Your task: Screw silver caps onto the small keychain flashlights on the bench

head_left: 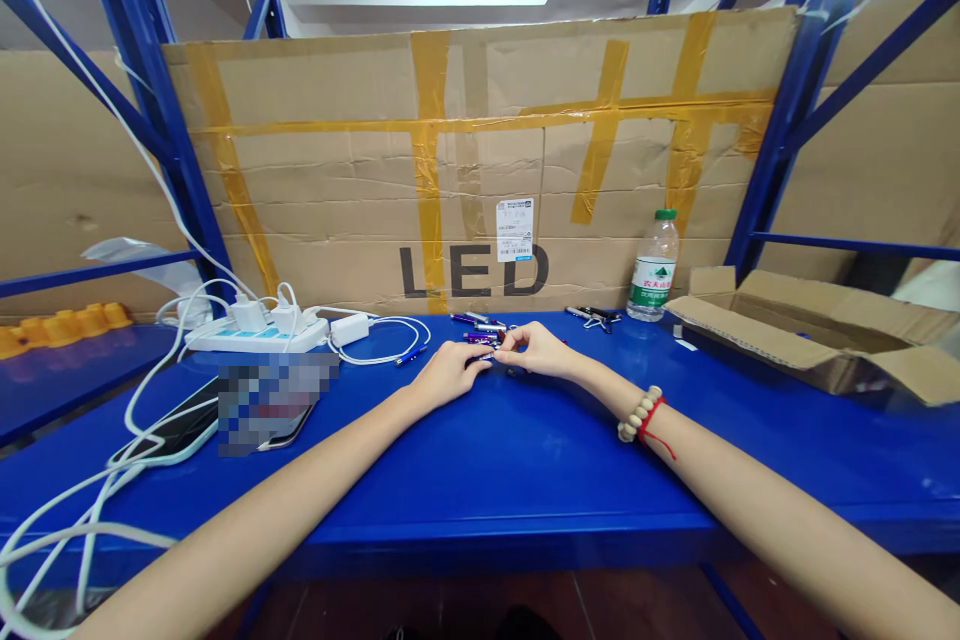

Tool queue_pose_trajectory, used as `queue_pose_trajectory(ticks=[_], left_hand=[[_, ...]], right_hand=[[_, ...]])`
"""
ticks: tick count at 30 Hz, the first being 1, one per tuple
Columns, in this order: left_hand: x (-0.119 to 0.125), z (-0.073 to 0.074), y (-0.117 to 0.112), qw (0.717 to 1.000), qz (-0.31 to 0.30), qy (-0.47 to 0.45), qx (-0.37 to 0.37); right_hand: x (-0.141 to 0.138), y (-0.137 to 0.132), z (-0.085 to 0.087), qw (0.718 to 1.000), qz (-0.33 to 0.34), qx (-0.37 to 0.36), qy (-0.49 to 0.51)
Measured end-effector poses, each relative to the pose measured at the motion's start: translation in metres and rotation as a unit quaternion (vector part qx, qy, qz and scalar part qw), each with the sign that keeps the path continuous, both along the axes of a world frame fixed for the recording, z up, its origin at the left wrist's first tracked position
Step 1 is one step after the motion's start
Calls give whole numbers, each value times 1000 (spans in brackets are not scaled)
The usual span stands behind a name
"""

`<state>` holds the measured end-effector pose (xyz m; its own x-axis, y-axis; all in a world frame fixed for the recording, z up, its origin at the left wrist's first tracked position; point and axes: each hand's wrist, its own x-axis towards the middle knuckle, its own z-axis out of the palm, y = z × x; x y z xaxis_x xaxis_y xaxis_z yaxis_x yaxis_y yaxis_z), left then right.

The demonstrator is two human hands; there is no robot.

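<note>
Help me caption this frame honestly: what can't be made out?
All in the head view:
Whatever the left hand and right hand hold: tiny, partly covered by the hands.
Number of pens: they overlap; hands may hide some.
Inside of the open carton: its near wall hides part.
Fine print on the label: too small.
Whatever the pixelated patch covers: blurred out.

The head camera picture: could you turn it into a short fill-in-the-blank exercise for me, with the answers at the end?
1. The bottle has a ____ cap.
2. The big black letters on the cardboard spell ____.
3. The right arm wears pale beads and a ____ cord.
4. Near the pens, the left hand and right hand are close together over a ____ tabletop.

Missing words: green; LED; red; blue.
</note>
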<state>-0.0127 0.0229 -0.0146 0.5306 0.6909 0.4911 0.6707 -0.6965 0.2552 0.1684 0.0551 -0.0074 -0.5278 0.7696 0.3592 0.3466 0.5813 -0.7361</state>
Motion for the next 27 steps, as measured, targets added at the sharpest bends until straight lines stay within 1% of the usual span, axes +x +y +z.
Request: queue_pose_trajectory(ticks=[9, 14, 17, 22, 27], left_hand=[[-2, 0, 5, 999, 18, 35, 3], [-2, 1, 5, 999, 25, 43, 13], [-3, 1, 5, 999, 31, 41, 9], [-3, 0, 6, 999, 34, 19, 8], [-2, -1, 7, 999, 38, 12, 9]], right_hand=[[0, 8, -9, 1000, 19, 12, 1], [0, 9, -11, 1000, 12, 25, 0], [0, 8, -11, 1000, 13, 22, 3], [-2, 7, -10, 999, -8, 26, 16], [-4, 7, -9, 999, -14, 24, 23]])
